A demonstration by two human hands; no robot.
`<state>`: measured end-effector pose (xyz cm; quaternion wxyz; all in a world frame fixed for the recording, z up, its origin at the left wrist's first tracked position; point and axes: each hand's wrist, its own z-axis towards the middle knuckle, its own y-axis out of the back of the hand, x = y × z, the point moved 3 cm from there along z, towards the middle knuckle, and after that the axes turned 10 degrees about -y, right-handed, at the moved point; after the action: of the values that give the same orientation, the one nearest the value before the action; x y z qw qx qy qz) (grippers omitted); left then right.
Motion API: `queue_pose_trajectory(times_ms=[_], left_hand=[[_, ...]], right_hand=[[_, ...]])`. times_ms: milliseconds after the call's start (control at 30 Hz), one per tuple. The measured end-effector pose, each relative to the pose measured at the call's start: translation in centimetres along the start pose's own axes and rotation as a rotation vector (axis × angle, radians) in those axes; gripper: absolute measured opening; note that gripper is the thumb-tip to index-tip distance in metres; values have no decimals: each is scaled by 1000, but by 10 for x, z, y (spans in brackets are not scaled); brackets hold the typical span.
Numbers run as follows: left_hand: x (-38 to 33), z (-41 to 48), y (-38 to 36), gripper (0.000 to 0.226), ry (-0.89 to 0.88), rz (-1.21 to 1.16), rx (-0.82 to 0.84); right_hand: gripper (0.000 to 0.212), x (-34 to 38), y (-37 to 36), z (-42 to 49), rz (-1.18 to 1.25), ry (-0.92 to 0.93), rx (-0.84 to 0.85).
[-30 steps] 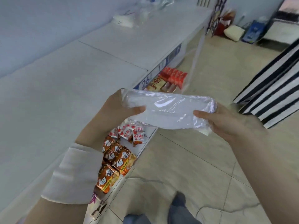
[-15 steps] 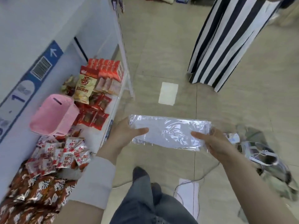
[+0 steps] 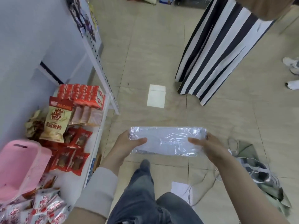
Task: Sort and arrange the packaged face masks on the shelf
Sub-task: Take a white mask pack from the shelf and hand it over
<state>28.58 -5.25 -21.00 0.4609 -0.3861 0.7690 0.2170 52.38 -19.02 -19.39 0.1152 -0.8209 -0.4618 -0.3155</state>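
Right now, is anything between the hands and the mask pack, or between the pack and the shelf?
No. The left hand and right hand grip the pack by its ends, over the floor. Only open air separates it from the shelf to its left, though snacks and a pink basket fill that level.

pink basket (image 3: 21, 165) beside red snack packets (image 3: 76, 139).

I am holding a clear-wrapped pack of white face masks (image 3: 167, 140) level, lengthwise, by both ends above the tiled floor (image 3: 145, 62), beside the shelf (image 3: 98, 130).
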Motion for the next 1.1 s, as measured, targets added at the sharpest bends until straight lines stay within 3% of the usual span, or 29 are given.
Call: queue_pose_trajectory(times_ms=[133,233,367,467,633,767,833,900,967,1100], left_hand=[[-35,53,11,46,4,-30,-69],[-60,81,17,50,-30,-31,-104],[-94,108,31,31,-83,-47,-247],[-122,120,46,39,-140,-43,-344],[-166,121,75,41,-210,-30,-661],[-193,98,93,40,-234,-19,-926],[-201,79,101,33,-244,-29,-1029],[-203,53,110,44,-203,-49,-1112],[-202,25,118,63,-162,-68,-1223],[-196,-33,129,49,-128,-87,-1446]], right_hand=[[19,53,-7,29,18,24,14],[21,88,-13,52,35,35,32],[25,143,-27,82,-12,100,70],[29,189,-42,102,-73,151,127],[60,277,-83,134,-226,246,223],[49,337,-134,131,-326,405,326],[54,355,-163,122,-386,467,414],[62,363,-195,110,-448,502,527],[58,367,-226,95,-511,542,611],[34,358,-286,57,-612,618,740]])
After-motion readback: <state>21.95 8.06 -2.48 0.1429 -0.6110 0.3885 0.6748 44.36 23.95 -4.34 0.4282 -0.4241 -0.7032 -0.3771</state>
